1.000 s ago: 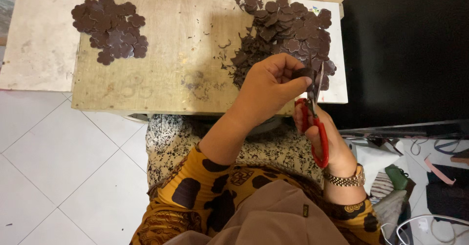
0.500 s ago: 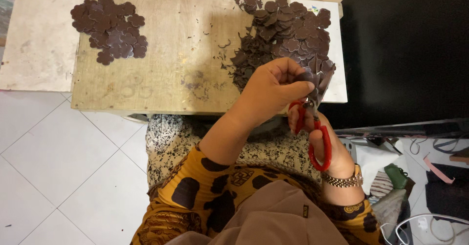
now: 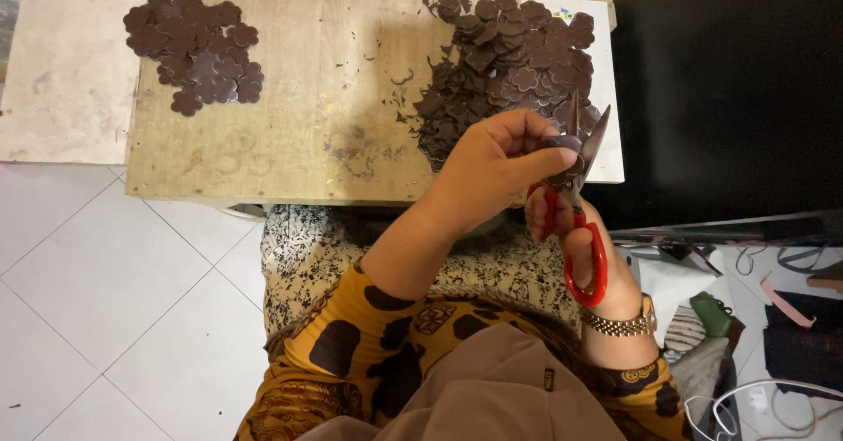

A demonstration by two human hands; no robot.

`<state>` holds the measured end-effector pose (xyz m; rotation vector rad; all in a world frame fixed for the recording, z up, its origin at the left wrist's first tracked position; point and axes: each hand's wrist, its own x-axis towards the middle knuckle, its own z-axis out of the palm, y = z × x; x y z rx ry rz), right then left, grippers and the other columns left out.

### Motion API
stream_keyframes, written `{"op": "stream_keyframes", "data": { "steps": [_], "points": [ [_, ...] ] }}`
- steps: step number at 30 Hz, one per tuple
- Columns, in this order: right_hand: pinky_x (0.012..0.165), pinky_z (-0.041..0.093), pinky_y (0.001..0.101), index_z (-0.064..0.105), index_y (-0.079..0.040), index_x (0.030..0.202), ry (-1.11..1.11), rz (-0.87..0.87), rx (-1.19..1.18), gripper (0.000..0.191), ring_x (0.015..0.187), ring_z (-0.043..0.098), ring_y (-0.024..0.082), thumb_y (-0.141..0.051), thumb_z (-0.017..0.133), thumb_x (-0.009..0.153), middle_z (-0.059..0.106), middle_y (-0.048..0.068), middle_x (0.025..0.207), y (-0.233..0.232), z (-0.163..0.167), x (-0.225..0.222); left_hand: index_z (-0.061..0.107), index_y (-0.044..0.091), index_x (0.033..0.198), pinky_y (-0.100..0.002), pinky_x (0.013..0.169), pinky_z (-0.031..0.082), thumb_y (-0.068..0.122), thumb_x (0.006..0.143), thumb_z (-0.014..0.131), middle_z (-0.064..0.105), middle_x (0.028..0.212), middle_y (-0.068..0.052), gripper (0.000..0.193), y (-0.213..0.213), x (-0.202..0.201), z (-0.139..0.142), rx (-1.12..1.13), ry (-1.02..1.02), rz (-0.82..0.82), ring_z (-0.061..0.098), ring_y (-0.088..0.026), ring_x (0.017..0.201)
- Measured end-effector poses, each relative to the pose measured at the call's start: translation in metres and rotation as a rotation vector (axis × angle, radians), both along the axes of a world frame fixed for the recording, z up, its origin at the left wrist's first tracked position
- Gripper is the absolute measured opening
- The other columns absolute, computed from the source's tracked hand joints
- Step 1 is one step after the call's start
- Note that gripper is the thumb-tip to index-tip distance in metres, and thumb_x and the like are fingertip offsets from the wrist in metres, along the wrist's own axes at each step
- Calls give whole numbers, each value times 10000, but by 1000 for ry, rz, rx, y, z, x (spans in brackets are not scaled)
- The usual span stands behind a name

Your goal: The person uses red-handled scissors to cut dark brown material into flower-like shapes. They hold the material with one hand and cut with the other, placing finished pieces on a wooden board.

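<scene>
Left hand [image 3: 496,164] pinches a small brown piece [image 3: 562,142] just past the wooden board's [image 3: 307,98] near edge; right hand [image 3: 588,248] grips red-handled scissors [image 3: 580,221], blades parted around it.

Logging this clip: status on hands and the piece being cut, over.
Left hand pinches a brown flower-shaped piece. Right hand works red-handled scissors, blades open at the piece. Nothing blocking.

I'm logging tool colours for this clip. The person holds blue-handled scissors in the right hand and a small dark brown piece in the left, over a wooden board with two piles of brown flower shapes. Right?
Not quite: the scissors have red handles, not blue, as the head view shows. The rest holds: right hand on the scissors, left hand pinching the dark brown piece, wooden board with two piles.
</scene>
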<state>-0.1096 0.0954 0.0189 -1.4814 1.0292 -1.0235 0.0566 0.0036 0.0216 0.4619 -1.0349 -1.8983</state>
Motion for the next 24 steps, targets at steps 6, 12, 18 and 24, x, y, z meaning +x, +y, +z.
{"op": "stream_keyframes", "data": {
  "steps": [6,12,18,24],
  "points": [
    [769,374,277,519,-68,1039,29,-37,-14,851,850,434,133,-900,440,883,467,9,928,-5,0,5,632,-1,1002,-204,574,470,79,934,746,691,827,-43,155,-1,-5,-3,13,-1,22,596,-62,671],
    [727,367,271,489,-70,1040,6,-103,12,845,813,415,122,-896,481,864,431,-2,905,-5,-4,8,620,-4,1012,-223,659,525,72,942,750,685,873,-49,166,0,-12,-8,29,78,53,630,-78,741],
    [693,375,259,488,-87,1015,-38,-154,38,815,780,425,110,-883,522,849,438,-14,882,-9,-17,8,612,16,1007,-235,630,520,95,932,760,684,872,-58,184,-3,-15,-12,54,87,52,624,-90,723],
    [679,355,261,483,-84,998,-90,-158,107,812,766,410,112,-878,538,839,425,-13,872,-10,-19,4,625,4,1015,-226,705,537,86,946,765,692,907,-48,176,-4,-16,-12,18,92,65,640,-87,784]
  ]
}}
